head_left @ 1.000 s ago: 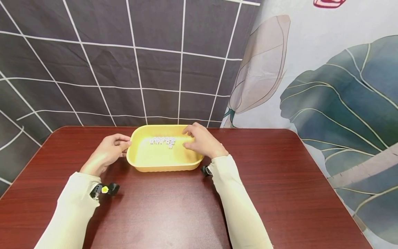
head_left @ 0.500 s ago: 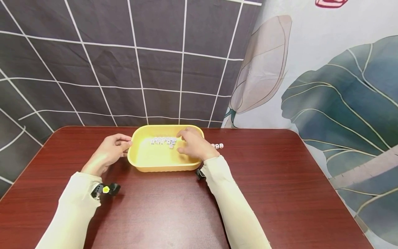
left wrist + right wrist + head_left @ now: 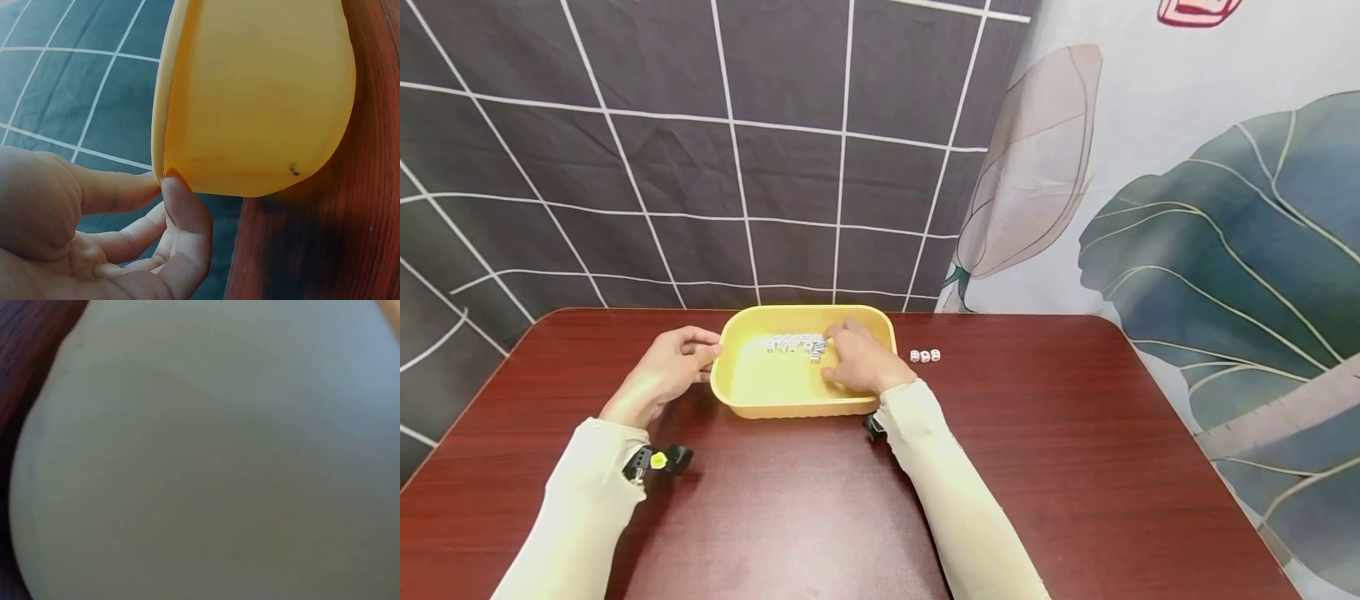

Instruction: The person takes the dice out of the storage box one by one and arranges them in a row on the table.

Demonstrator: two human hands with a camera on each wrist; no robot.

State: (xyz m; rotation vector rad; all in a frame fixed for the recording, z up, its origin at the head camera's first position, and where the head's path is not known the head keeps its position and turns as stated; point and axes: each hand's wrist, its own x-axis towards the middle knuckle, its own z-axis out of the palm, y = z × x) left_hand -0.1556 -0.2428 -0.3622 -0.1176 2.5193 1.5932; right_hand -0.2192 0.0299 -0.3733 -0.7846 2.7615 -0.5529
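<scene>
Gripping the left end of a yellow tub (image 3: pixel 760 387) with the left hand (image 3: pixel 662 369), pinching the rim between thumb and a bent finger, most likely to steady a container light enough to slide at a nudge. Inside the right half of the tub, the right hand (image 3: pixel 861 360), with fingers curved at the right edge of a pile of dice (image 3: pixel 793 342). No telling about any die between those fingertips: too small in the head view, and out of sight in the right wrist view behind a blurred cream sleeve (image 3: pixel 200 475). Between the two hands, a wide gap, with most of the tub in it. In the tub, small white dice, too tightly bunched to count, gathered toward the back and middle. Low on the tub in the left wrist view, a tiny dark mark (image 3: pixel 294 169). Just beyond the right wall, three loose dice (image 3: pixel 925 357) in a short row, close side by side, perhaps lined up there for separation from the pile. Under everything, a reddish-brown table (image 3: pixel 1075 458), with the tub near the far edge, probably for easy reach from either side. Behind, a dark grid cloth (image 3: pixel 790 175); to the right, a pale cloth with large leaves (image 3: pixel 1217 225).
</scene>
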